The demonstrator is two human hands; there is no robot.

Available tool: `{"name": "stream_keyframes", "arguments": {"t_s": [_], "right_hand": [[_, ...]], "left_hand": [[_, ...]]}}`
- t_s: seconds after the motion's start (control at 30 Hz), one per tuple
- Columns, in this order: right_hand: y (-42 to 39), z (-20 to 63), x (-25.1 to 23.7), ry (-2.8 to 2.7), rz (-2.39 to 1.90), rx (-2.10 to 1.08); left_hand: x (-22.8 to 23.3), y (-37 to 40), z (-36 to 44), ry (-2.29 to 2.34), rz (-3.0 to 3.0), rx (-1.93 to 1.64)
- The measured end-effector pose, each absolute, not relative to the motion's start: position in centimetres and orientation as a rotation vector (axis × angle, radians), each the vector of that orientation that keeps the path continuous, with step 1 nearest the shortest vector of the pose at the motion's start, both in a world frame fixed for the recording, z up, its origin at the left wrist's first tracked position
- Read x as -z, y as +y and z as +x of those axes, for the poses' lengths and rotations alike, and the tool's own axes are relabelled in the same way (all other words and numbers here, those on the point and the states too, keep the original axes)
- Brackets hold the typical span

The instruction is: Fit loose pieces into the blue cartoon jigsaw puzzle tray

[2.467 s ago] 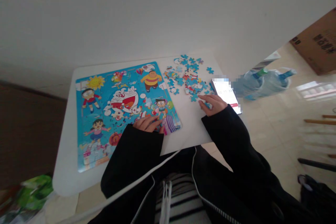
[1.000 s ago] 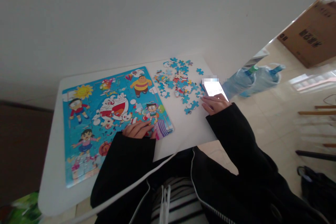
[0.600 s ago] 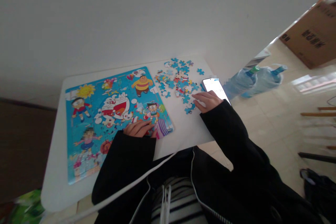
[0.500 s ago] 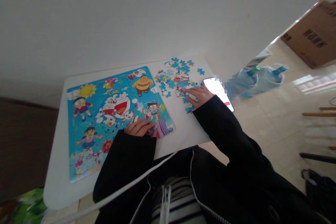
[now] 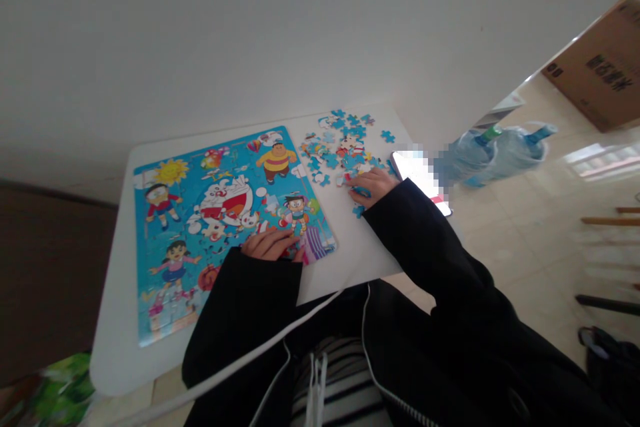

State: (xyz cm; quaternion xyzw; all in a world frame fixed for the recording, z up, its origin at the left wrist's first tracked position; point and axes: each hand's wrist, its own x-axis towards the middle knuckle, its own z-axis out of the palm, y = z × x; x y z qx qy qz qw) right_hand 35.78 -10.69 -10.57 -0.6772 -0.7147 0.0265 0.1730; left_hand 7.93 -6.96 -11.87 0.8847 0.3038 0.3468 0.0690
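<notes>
A jigsaw puzzle [image 5: 173,273] with cartoon characters on a blue ground lies flat on the white table, largely assembled in its tray. My left hand [image 5: 270,243] rests on its lower right part, fingers laid over the surface and slightly bent; the tips are partly hidden. To the right of the puzzle is a heap of loose puzzle pieces [image 5: 350,128], mostly blue. At the near side of this heap is my right hand [image 5: 373,185], fingers reaching left and thumb apart. Its fingertips are beside a white-and-red puzzle piece [image 5: 343,180]; blue pieces show under the hand.
A lit phone [image 5: 417,177] lies on the table's right edge, beyond my right hand. Large water bottles [image 5: 517,153] and a cardboard box [image 5: 600,73] stand on the floor to the right. A white cable [image 5: 260,350] crosses before my body. The wall [image 5: 250,33] borders the table.
My right hand has moved a little left and toward me, its fingertips now closer to the white-and-red piece. My left hand stays on the puzzle. The view has shifted slightly.
</notes>
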Motion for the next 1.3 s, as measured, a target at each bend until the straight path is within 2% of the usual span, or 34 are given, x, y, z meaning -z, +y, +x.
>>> {"name": "stream_keyframes", "arguments": {"t_s": [0.2,0.4,0.67,1.0,1.17,1.3], "right_hand": [[-10.4,34.6,10.9,-2.185,-1.712,-0.113],[-11.0,35.1,11.4,-2.024,-1.860,0.063],[-12.1,34.5,11.6,-2.169,-1.561,0.051],[-9.4,38.6,9.5,-2.033,-2.169,0.011],[-10.7,36.7,9.9,-2.034,-2.247,0.032],[-12.2,35.4,9.4,-2.070,-2.329,-0.076]], "left_hand": [[12.0,-6.8,7.7,0.880,2.675,-1.056],[11.7,-6.9,7.7,0.931,2.663,-0.972],[11.8,-6.9,7.8,0.864,2.663,-1.108],[11.6,-6.9,7.9,0.869,2.664,-1.105],[11.7,-7.0,7.8,0.903,2.636,-1.069],[12.0,-6.8,7.7,0.892,2.636,-1.051]]}}
